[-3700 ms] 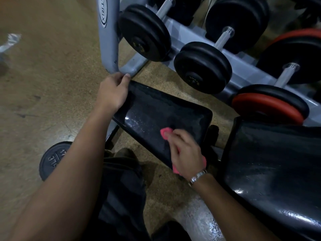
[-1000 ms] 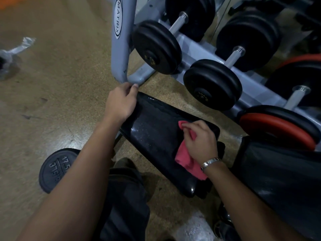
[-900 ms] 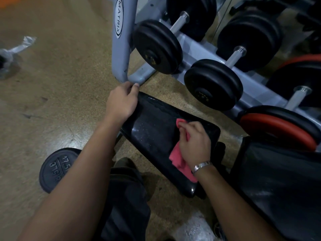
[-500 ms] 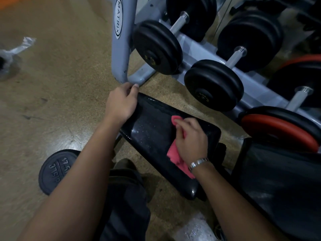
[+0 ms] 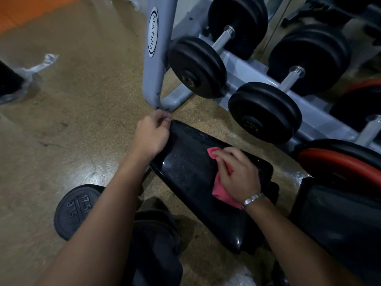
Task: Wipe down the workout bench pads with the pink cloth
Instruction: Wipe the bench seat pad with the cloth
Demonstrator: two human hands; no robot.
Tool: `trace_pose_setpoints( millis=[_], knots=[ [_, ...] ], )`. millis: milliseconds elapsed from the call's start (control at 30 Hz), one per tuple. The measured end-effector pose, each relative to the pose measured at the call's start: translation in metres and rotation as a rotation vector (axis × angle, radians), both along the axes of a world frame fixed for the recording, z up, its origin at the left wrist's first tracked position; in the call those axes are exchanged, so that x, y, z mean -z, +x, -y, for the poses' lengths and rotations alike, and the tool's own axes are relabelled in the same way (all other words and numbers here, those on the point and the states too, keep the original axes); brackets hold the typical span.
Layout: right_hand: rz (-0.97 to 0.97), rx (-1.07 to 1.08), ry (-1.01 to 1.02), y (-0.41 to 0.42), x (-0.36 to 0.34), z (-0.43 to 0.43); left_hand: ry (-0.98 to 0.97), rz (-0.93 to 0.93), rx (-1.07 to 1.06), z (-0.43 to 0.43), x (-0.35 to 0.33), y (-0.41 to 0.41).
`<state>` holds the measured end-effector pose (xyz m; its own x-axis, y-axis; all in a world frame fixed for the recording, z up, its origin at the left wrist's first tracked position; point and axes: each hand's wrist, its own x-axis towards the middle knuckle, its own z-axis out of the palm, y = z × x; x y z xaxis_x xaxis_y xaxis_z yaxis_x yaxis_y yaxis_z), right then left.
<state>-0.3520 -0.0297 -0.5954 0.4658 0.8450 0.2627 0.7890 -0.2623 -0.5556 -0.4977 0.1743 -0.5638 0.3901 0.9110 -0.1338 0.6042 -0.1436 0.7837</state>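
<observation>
The pink cloth is pressed on the right half of the seat pad under the right hand, fingers curled together upon it. The pad's far left corner is gripped by the left hand (curled over its edge).

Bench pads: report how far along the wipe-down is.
Done: nothing plainly finished. In hand: the right hand holds the pink cloth against the small pad while the left hand grips its far end. Left: the droplet-speckled patch beside the left hand, and the large pad, too dark to judge.
</observation>
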Motion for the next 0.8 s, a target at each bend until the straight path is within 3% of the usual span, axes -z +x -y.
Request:
trace_pose_setpoints(
  millis=[100, 200, 367, 533, 700, 800],
  knots=[
    [0.040, 0.142, -0.096, 0.023, 0.001, -0.021, 0.011, -0.005, -0.004, -0.001, 0.000, 0.000],
    [-0.072, 0.319, -0.144, 0.001, -0.003, -0.046, 0.021, -0.027, -0.004, 0.001, -0.003, 0.004],
    [-0.007, 0.013, -0.001, -0.003, -0.002, -0.018, 0.017, -0.019, -0.011, 0.001, -0.003, 0.005],
    [-0.047, 0.236, -0.155, 0.013, -0.003, -0.054, 0.006, -0.009, -0.009, 0.000, -0.004, 0.003],
    [-0.057, 0.037, -0.020, -0.007, -0.003, -0.026, -0.011, -0.005, -0.019, 0.000, -0.007, 0.003],
    [-0.032, 0.056, -0.063, 0.012, -0.001, -0.029, 0.007, -0.004, -0.018, 0.001, -0.007, 0.003]
  ],
)
